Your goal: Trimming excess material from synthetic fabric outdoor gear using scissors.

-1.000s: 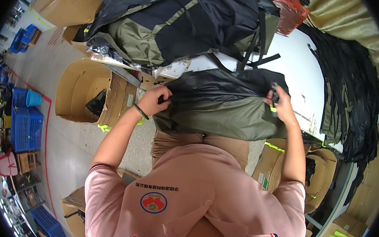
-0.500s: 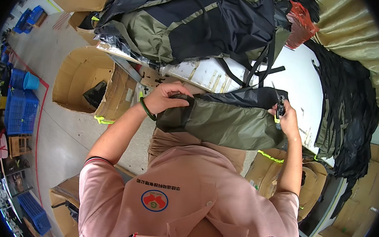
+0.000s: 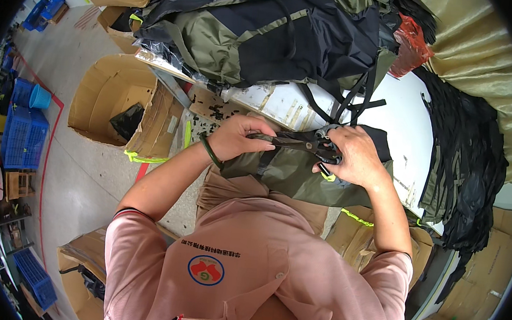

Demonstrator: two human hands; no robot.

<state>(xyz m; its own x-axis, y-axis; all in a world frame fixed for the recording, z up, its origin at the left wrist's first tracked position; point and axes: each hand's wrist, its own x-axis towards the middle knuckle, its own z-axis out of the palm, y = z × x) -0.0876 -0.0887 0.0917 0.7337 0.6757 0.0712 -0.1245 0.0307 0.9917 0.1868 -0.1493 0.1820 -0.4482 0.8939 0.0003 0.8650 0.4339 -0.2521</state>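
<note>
A dark olive and black fabric piece (image 3: 308, 179) lies across the table's near edge and over my lap. My right hand (image 3: 357, 155) is closed round the handles of a pair of scissors (image 3: 293, 143), whose dark blades point left along the fabric's upper part. My left hand (image 3: 237, 135) pinches the fabric by its left upper corner, thumb and fingertips close to the blade tips. Whether the blades have fabric between them cannot be made out. A bit of neon yellow cord (image 3: 328, 176) shows by the scissor handles.
Beyond my hands, a heap of black and olive bags (image 3: 277, 41) with hanging straps covers the white table (image 3: 401, 111). Black fabric pieces (image 3: 461, 146) hang over its right side. An open cardboard box (image 3: 110, 97) stands left, another carton (image 3: 355, 237) lower right.
My right hand has moved left with the scissors, swinging the blades from upright to pointing left. My left hand has shifted slightly right and still pinches the fabric.
</note>
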